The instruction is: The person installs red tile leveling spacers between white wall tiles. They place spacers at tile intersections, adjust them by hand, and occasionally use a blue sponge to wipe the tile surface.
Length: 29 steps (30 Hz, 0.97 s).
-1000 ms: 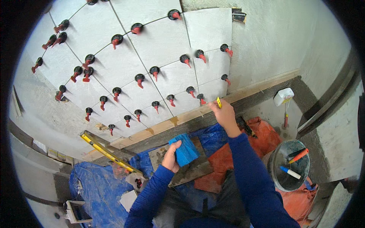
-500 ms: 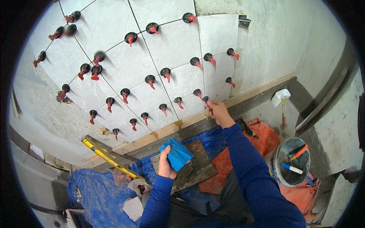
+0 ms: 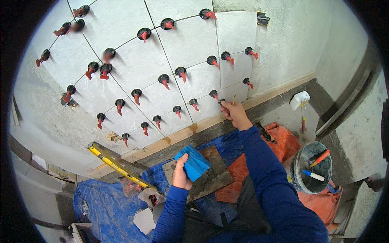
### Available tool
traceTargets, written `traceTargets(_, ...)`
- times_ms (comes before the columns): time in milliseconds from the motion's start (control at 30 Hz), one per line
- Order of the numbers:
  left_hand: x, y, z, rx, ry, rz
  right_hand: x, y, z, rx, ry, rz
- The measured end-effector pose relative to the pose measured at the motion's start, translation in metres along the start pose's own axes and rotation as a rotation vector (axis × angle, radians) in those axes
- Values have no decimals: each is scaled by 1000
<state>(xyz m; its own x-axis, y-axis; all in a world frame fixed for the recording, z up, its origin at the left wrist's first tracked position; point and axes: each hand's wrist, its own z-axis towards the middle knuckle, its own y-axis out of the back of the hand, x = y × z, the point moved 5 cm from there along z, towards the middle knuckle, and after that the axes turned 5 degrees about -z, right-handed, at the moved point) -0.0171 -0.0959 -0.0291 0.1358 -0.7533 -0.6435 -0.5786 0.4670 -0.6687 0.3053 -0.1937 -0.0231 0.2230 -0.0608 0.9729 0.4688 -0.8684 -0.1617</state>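
A blue sponge (image 3: 196, 165) is gripped in my left hand (image 3: 180, 177), the thumb lying over its top, above a dirt-stained board. My right hand (image 3: 238, 115) reaches to the wall, its fingers pinched on a black-capped tile leveling clip (image 3: 221, 102) in the lowest row; the handle is hidden by the fingers. A thin stick with a yellowish tip (image 3: 234, 99) pokes up beside those fingers; how it is held I cannot tell. Just above is another clip (image 3: 214, 94) with a red handle. Large pale grey tiles (image 3: 194, 44) cover the wall, with several such clips along the joints.
Along the wall's foot runs a wooden strip (image 3: 150, 146). A yellow spirit level (image 3: 117, 165) leans at left over a blue tarp (image 3: 97, 206). To the right, a bucket (image 3: 298, 178) holding markers stands on orange sheeting (image 3: 279, 137). A white container (image 3: 300, 100) is farther back.
The whole view has shifted slightly, so the tiles sit a little higher and to the right. My right hand stays at the same clip, its fingers slightly turned; the left still grips the sponge.
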Motion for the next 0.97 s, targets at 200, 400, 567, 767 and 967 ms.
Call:
traceTargets(200,-2,-3,-2,12,19,-3,-1,0,-1,-7,14,-135)
traceTargets(400,3,-4,3,6,-21,33,-12,-10,5,-44,-4,15)
traceTargets(567,3,-6,2,-6,-26,49,-11,-8,0,164,-137,203)
traceTargets(767,2,-7,6,4,-28,40,-9,-13,4,-28,115,59)
traceTargets(967,6,4,7,-9,-31,15,-2,-9,14,-344,434,-1242)
